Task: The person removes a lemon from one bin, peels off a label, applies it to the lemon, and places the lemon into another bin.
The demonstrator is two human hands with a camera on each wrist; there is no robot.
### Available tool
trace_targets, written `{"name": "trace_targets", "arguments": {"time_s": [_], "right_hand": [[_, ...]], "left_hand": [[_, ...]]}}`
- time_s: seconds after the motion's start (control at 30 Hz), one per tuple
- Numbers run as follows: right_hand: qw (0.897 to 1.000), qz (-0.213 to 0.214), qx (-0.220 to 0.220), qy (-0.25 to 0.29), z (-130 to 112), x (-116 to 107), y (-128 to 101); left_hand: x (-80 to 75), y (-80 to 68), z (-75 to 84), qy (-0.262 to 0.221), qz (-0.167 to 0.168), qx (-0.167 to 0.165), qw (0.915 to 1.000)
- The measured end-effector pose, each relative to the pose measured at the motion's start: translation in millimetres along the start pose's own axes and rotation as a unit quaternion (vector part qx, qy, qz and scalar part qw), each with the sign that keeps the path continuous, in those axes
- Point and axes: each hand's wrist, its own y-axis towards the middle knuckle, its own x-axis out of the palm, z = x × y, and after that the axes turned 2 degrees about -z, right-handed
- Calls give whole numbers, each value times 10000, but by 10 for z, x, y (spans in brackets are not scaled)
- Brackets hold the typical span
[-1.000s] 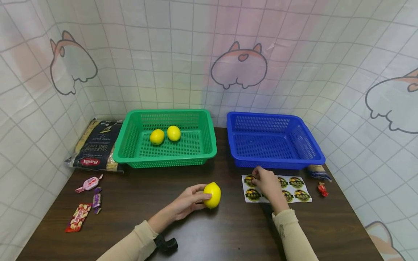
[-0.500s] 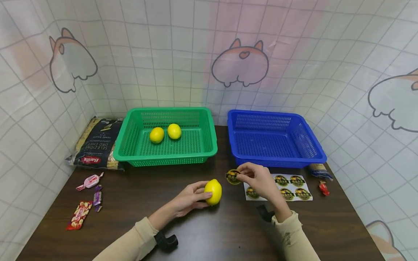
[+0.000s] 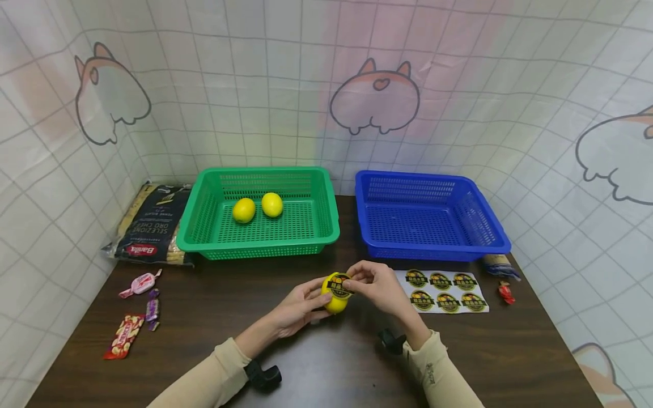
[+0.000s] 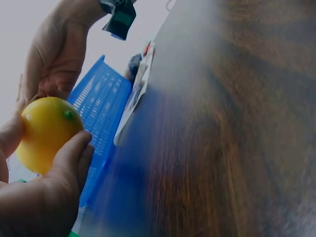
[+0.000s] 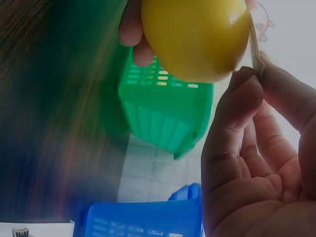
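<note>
In the head view, the left hand (image 3: 298, 306) cupped a smooth yellow lemon (image 3: 334, 294) just above the dark wooden table (image 3: 229, 328), fingers curled round its left and lower sides. The right hand (image 3: 380, 286) pinched a round black-and-yellow sticker (image 3: 339, 286) between thumb and fingertips and held it against the front of the lemon. Just to the right lay a white backing sheet of matching round stickers (image 3: 442, 284), in front of an open blue plastic mesh basket (image 3: 502, 241). A green plastic mesh basket (image 3: 201, 232) beside it held two more yellow lemons (image 3: 257, 207), lying side by side and near each other. Left of the green basket lay a dark bag of pasta (image 3: 150, 224), and several wrapped sweets (image 3: 138, 306) were scattered near the table's left edge. In the left wrist view, the left hand (image 4: 39, 197) gripped the lemon (image 4: 47, 131) from below, with the right hand (image 4: 57, 57) close above it and the blue basket (image 4: 101, 106) blurred behind. In the right wrist view, the right hand (image 5: 256, 148) appeared to nip the thin edge of the sticker (image 5: 255, 47) against the lemon (image 5: 195, 37), though blur left the contact uncertain; the green basket (image 5: 165, 111) showed beyond.
</note>
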Motion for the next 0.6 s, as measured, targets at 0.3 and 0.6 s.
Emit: {"name": "trace_targets", "arguments": {"time_s": [0.3,0.6], "right_hand": [[9971,-409,-55,635,-13,-79,8],[9971,-530,11,554,-58,-95,-6]], "left_hand": [[18,5,50,-88,-94,9,9999],[18,32,27,-129,-133,61,9998]]}}
